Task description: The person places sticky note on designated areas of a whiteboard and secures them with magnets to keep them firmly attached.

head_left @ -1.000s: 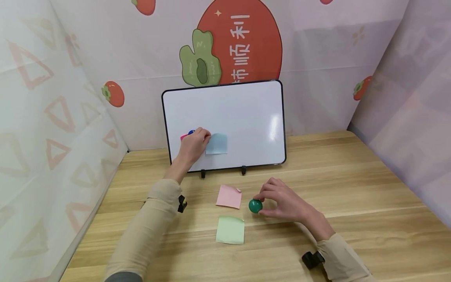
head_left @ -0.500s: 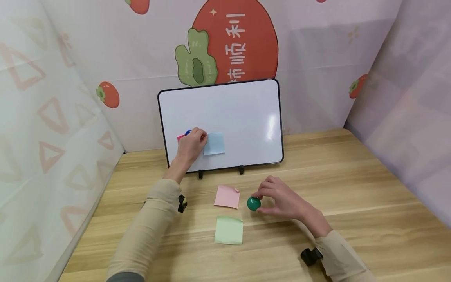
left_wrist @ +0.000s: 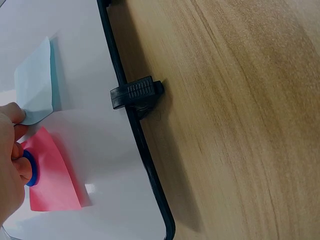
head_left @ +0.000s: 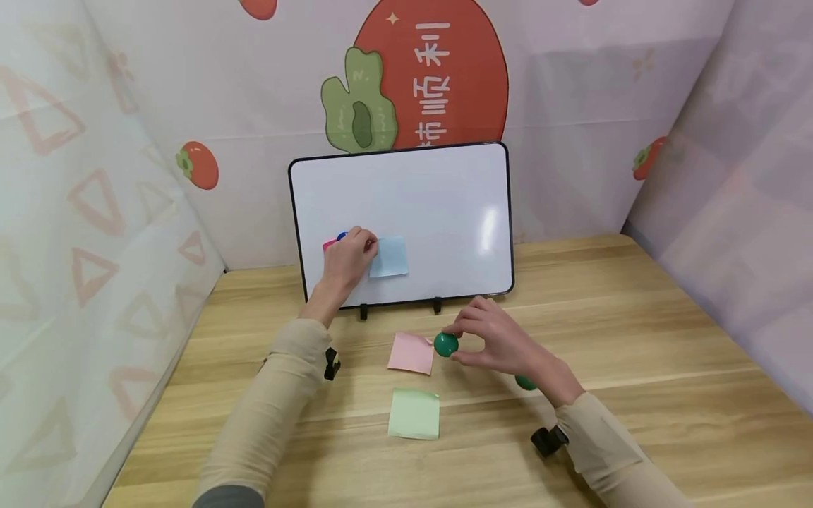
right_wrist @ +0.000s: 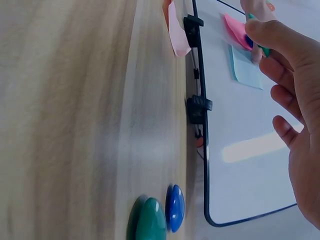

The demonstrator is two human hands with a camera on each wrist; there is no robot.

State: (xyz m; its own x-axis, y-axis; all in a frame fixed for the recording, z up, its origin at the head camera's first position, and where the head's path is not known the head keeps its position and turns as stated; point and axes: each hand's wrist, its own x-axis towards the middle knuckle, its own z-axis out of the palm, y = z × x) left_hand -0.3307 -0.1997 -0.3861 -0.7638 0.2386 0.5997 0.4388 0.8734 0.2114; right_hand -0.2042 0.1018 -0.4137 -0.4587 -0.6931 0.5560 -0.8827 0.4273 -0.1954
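- The green magnet [head_left: 446, 345] has been shifted left and toward the far side since half a second ago; it is now seen by the far right corner of the pale pink note [head_left: 411, 354], apparently raised off the table [head_left: 571, 282].
- It is pinched between thumb and fingertips of the right hand [head_left: 498, 342].
- By this shift, it is judged, the magnet is brought closer to the blue note [head_left: 389, 257], but the two are still well apart.
- The blue note is kept against the whiteboard [head_left: 438, 197], its upper left corner pinched by the left hand [head_left: 348, 257], in much the same place as before.
- Just left of it, a bright pink note [left_wrist: 55, 182] is seen under a blue magnet [left_wrist: 34, 171], partly covered by the left fingers.
- A second green magnet [head_left: 526, 382] has been uncovered under the right wrist; a loose blue magnet [right_wrist: 175, 209] is shown beside it.
- The pale green note [head_left: 414, 414] is left lying nearer.
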